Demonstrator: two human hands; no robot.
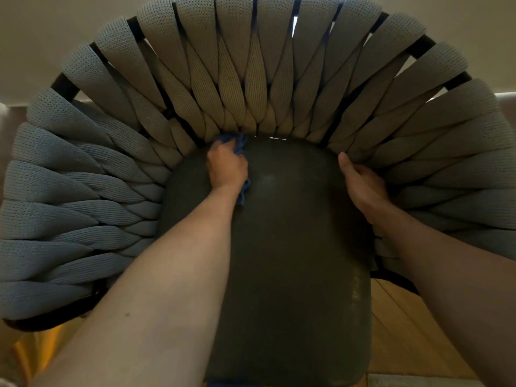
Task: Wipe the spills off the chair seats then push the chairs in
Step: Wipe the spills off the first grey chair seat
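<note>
A dark seat cushion (293,247) is seen from above, filling the middle of the view from the lower edge up to the foot of the chair's backrest. The backrest (251,79) is made of wide grey-beige woven straps that fan out in a curve around the rear and both sides of the cushion, strung over a dark frame (418,47) that shows between the straps near the top.

A blue cloth (237,142) is held in the left hand (226,169) at the far left part of the cushion, right where the cushion meets the straps. The left grip is closed around the cloth: the fingers are curled over it, one bunch of cloth is seen above the knuckles against the straps, and another tail is seen below the wrist on the cushion. The left forearm is stretched across the cushion from the lower left.

The right hand (363,185) is laid at the right rear edge of the cushion, against the lower straps on that side. Its grip is loose and holds nothing; the thumb is pointed up toward the backrest and the fingers are partly tucked in at the seam, so their exact pose cannot be told.

A faint pale sheen is seen on the cushion between the two hands. A wooden floor (405,331) is visible at the lower right beside the cushion.
</note>
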